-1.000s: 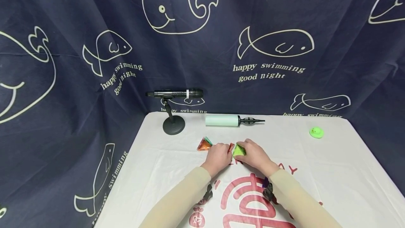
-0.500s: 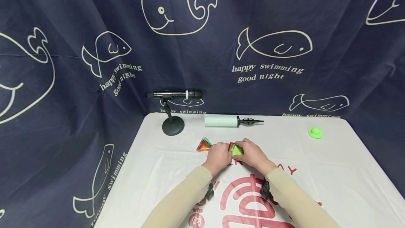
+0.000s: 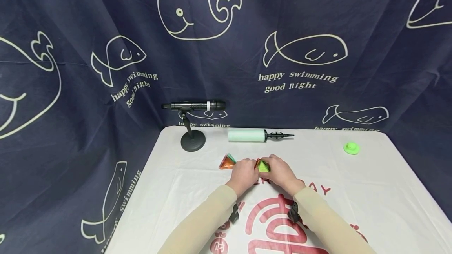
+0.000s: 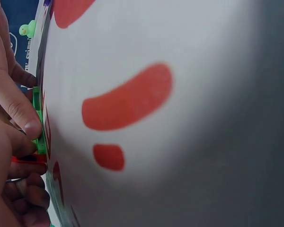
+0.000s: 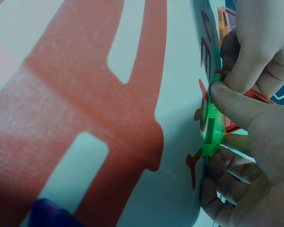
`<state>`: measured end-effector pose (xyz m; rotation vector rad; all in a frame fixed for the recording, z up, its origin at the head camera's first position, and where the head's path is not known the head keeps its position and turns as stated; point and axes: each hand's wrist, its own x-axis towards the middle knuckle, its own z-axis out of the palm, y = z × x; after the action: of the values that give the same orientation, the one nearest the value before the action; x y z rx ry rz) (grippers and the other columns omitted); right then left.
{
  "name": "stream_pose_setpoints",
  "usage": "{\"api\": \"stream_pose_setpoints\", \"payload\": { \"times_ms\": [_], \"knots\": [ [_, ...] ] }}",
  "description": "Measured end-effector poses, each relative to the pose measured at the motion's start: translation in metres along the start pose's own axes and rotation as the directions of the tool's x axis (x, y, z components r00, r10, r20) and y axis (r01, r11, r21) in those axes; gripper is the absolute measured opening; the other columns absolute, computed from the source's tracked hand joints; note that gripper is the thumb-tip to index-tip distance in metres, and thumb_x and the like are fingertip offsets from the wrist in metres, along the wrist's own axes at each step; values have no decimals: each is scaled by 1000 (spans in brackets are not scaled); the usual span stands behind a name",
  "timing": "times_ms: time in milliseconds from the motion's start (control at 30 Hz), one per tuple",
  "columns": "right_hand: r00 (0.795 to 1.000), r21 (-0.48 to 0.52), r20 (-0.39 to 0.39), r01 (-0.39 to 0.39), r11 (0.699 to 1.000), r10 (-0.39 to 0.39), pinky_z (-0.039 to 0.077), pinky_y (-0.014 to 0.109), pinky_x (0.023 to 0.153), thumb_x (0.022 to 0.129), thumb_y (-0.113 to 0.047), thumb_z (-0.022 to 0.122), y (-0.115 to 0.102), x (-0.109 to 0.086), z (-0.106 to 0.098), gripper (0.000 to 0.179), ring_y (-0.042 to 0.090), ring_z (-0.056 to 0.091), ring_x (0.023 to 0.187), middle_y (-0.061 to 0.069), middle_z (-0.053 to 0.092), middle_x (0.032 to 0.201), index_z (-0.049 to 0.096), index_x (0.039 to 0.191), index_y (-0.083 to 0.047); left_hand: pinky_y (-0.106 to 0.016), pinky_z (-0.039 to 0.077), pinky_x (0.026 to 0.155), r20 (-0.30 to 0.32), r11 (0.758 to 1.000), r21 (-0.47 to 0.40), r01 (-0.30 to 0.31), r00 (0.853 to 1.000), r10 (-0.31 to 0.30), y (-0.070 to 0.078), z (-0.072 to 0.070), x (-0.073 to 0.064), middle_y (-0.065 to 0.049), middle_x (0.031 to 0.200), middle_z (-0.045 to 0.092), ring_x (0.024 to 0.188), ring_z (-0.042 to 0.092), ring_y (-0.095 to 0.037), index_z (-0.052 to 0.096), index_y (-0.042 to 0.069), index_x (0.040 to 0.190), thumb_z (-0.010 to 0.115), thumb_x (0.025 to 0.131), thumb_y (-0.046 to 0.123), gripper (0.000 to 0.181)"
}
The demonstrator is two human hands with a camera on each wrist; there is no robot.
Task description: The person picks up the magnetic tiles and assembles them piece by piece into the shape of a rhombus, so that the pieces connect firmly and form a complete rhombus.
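In the head view my left hand (image 3: 243, 173) and right hand (image 3: 280, 171) nearly meet over the white tabletop. Between finger and thumb, the right one pinches a translucent green triangular tile (image 3: 263, 166), resembling a magnetic building tile. A red tile (image 5: 260, 97) lies against it, and my left fingers grip that; the hand hides most of it. In the left wrist view the green tile (image 4: 39, 120) and the red tile (image 4: 28, 159) touch or nearly touch. Left of my left hand is an orange triangular tile (image 3: 227, 162) with a teal edge behind it, partly covered.
A microphone (image 3: 197, 105) on a black stand (image 3: 193, 141) is at the back left. Beside it lies a pale green hand pump (image 3: 247, 135) with a black nozzle. A green toy duck (image 3: 351, 148) sits at the right. A dark curtain (image 3: 226, 66) hangs behind the table.
My right hand has moved left with the green tile, bringing it up to the red one. The left hand has stayed nearly still.
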<state>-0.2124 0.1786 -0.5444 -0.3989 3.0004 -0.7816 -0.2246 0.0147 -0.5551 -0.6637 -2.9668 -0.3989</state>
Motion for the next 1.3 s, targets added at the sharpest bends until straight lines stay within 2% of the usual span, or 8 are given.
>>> {"api": "stream_pose_setpoints", "payload": {
  "times_ms": [300,533,800,1000,1167,1300],
  "knots": [
    [1000,4,18,-24,1000,24,50,42,75,84,-30,88,-1,-1,-1,51,17,54,76,5,59,91,71,124,-2,-36,51,59,-25,1000,-6,-30,999,30,-5,2,-5,-1,76,61,67,63,-19,71,10,93,70,98,26,16],
    [999,10,25,-37,999,37,52,45,82,84,-30,90,-2,-1,1,57,19,57,82,6,62,95,70,128,-1,-35,51,59,-4,999,-26,-36,999,36,-9,-1,-9,0,79,59,68,63,-18,70,10,97,70,99,27,17],
    [1000,13,3,-22,1000,22,52,47,84,83,-32,90,-1,-3,3,62,20,59,84,8,62,97,68,131,0,-35,49,62,4,995,-89,-40,999,41,-13,-2,-12,2,73,54,66,57,-15,63,12,86,72,98,23,19],
    [999,19,7,-44,999,43,52,45,83,84,-32,89,1,-5,3,65,19,58,84,7,62,99,66,135,1,-33,46,63,52,988,-152,-37,998,45,-15,-5,-9,3,70,52,65,52,-13,57,15,78,72,99,22,27],
    [999,29,0,-40,999,40,52,46,83,85,-29,88,1,-8,3,64,20,57,85,9,62,101,64,135,3,-31,45,63,95,983,-181,-34,994,52,-15,-12,-8,3,71,52,65,51,-13,58,15,78,72,99,21,26],
    [999,39,-8,-51,998,52,52,48,86,86,-27,87,2,-12,1,64,22,59,89,11,63,106,63,137,3,-30,44,63,111,981,-191,-20,993,42,-16,-11,-7,4,70,52,65,50,-12,58,15,78,72,99,20,26]
  ]
}}
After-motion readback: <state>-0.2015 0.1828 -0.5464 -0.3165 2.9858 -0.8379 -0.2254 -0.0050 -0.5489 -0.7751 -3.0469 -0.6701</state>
